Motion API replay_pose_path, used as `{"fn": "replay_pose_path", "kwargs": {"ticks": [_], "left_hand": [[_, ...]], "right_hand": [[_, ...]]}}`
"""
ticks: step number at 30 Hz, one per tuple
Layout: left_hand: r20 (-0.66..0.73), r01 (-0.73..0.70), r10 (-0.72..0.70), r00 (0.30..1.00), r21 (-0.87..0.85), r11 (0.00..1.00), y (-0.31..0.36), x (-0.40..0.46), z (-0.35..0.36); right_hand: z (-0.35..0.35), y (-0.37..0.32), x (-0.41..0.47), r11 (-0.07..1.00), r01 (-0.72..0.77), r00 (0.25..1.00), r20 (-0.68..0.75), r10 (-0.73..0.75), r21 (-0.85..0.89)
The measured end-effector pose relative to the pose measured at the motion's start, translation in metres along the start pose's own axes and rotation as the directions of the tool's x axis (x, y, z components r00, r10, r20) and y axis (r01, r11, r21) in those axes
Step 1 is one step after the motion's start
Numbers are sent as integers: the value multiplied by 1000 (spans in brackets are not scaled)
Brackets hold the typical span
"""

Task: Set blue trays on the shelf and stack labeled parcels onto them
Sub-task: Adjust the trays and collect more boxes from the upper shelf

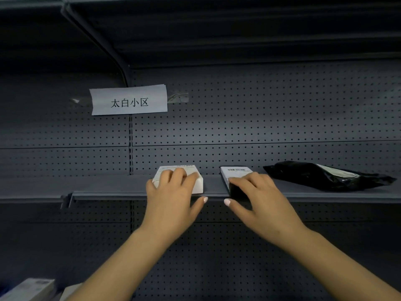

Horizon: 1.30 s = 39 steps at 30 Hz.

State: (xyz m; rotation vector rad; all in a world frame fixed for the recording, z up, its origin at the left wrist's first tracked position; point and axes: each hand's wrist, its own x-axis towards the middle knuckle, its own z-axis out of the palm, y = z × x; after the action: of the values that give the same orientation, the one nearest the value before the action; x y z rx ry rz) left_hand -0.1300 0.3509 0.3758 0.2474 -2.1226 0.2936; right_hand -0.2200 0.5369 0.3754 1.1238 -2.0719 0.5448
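Left hand [171, 193]: reaching up from the lower left with the forearm extended, fingers lying curled over the top of the white parcel [195, 181] and the thumb sticking out to the right below the shelf edge; it is holding the box from above. White parcel: a small flat carton with a printed label on its top face, sitting on the grey shelf [108, 187] at its front edge, just left of centre. Right hand [256, 196]: reaching up from the lower right, fingers lying bent over the near end of the black parcel [235, 175], thumb pointing left beneath the shelf lip; it is gripping that box. Black parcel: a dark box with a white label on top, sitting on the same shelf just right of the white one, the two apart with a bare strip of shelf between them. Black poly bag [321, 175]: lying flat further right on the shelf, a pale label showing on its upper side, apart from the hands. Paper sign [129, 100]: taped to the perforated back panel [260, 118] above the shelf.
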Motion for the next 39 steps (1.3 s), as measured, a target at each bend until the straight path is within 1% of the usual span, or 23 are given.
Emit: {"fn": "replay_pose_path", "kwargs": {"ticks": [2, 6, 10, 12, 15, 18, 20, 22, 25, 28, 31, 34, 39], "left_hand": [[-108, 22, -23, 994, -6, 1000, 1, -3, 11], [-153, 32, -33, 988, -7, 999, 3, -4, 20], [-152, 15, -20, 988, -35, 999, 0, -4, 20], [-130, 7, -17, 991, -73, 997, -2, -5, 16], [-71, 31, -42, 997, -150, 988, -3, -5, 12], [-74, 14, -30, 997, -210, 978, -7, -9, 8], [-80, -5, -14, 997, -233, 972, -9, -15, 1], [-126, -45, 17, 992, -224, 974, -8, -29, -8], [-231, -106, 57, 971, -205, 973, -5, -66, -21], [-330, -181, 124, 936, -147, 973, -7, -111, -33], [-378, -226, 181, 908, -79, 971, -9, -156, -44], [-373, -228, 186, 909, -70, 971, -13, -192, -54], [-287, -184, 160, 944, -57, 981, -22, -243, -58]], "right_hand": [[3, -2, 1, 999, -25, 999, -46, 26, 20], [13, -6, 3, 997, -70, 988, -135, 71, 18], [22, -7, 3, 993, -108, 975, -191, 115, 47], [23, -9, 1, 990, -129, 976, -169, 137, 59], [24, -10, -4, 990, -127, 982, -136, 134, 55], [21, -8, -7, 991, -120, 988, -95, 124, 53], [15, -8, -11, 992, -101, 991, -84, 108, 79], [9, -12, -21, 989, -76, 989, -114, 91, 129], [8, -23, -56, 986, 16, 971, -237, 25, 167], [14, -34, -99, 990, 108, 938, -340, -70, 93], [21, -47, -136, 986, 168, 906, -398, -145, 21], [29, -62, -167, 974, 226, 889, -415, -192, 33], [46, -81, -205, 967, 223, 921, -350, -170, 120]]}}
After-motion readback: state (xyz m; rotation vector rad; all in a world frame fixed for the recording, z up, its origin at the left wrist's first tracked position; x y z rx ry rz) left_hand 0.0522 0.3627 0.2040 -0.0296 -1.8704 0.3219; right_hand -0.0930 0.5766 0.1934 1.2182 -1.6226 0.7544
